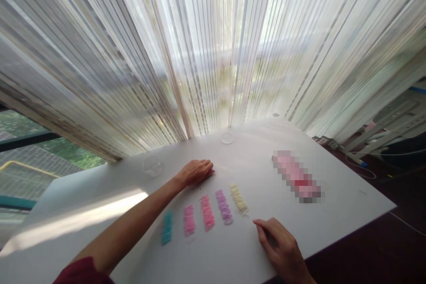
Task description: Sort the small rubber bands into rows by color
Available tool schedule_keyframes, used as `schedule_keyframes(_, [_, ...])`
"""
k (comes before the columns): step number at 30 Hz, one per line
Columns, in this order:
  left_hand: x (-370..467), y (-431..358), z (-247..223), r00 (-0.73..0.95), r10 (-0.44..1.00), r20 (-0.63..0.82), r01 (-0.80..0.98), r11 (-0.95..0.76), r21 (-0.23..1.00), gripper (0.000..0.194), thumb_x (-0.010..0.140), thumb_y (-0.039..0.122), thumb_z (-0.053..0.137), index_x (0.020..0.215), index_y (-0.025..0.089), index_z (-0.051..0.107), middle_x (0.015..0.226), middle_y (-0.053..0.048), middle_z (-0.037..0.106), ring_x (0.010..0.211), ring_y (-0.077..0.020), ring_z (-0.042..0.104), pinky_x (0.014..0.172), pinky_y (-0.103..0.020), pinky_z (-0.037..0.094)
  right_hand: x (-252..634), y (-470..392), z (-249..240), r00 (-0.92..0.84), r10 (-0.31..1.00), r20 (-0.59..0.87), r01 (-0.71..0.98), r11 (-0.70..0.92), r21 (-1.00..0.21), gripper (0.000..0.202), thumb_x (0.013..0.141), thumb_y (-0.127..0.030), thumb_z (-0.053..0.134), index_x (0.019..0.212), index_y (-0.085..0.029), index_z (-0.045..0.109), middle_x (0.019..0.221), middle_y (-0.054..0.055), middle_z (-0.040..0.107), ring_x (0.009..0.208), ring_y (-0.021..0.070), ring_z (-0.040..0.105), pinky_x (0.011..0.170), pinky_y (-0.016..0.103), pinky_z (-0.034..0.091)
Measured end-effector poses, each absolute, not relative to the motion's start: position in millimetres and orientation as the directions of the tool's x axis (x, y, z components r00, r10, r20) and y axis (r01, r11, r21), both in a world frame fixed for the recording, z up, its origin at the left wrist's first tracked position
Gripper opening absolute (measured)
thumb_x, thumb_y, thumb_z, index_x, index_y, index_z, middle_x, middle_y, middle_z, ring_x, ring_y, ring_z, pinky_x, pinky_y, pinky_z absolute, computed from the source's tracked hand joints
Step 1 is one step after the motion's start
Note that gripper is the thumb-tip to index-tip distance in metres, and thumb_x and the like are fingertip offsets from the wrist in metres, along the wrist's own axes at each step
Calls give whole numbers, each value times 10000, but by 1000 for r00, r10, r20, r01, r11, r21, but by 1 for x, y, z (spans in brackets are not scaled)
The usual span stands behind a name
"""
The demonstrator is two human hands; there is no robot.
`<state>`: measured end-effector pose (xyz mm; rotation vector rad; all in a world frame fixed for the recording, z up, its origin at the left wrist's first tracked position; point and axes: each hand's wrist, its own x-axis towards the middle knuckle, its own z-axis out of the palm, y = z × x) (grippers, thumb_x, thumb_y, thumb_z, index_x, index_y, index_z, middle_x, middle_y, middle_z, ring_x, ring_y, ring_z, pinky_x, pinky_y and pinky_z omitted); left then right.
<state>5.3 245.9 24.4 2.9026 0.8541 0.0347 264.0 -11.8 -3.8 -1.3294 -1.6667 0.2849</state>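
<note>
My left hand point(197, 171) rests on the white table point(140, 257) beyond a row of coloured strips, its fingers curled inward. A small pinkish-red spot shows by its fingertips; I cannot make out what it is. Nearer to me, my right hand point(281, 244) pinches thumb and index finger together, and anything between them is too small to tell. The strips look bumpy: a teal strip point(167, 227), a pink strip point(189, 220), a coral strip point(207, 213), a purple strip point(224, 207) and a pale yellow strip point(238, 199), closest to my right fingertips.
A clear round dish point(153, 167) stands at the left, and a clear disc point(226, 139) lies near the back edge. To the right is a pink object point(294, 173), blurred by pixels. Striped sheer curtains point(213, 53) hang behind the table; cables lie beyond its right edge.
</note>
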Motion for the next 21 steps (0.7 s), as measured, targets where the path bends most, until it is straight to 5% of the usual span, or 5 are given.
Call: schedule_keyframes(21, [-5, 252, 37, 715, 699, -9, 694, -709, 124, 365, 990, 362, 656, 1300, 173, 615, 1288, -102, 650, 1073, -241, 678, 896, -453, 596, 265, -13, -6, 23, 863, 504, 641, 374, -670, 140, 1027, -218, 561, 1079, -242, 688, 816, 18, 714, 728, 187, 713, 684, 298, 588])
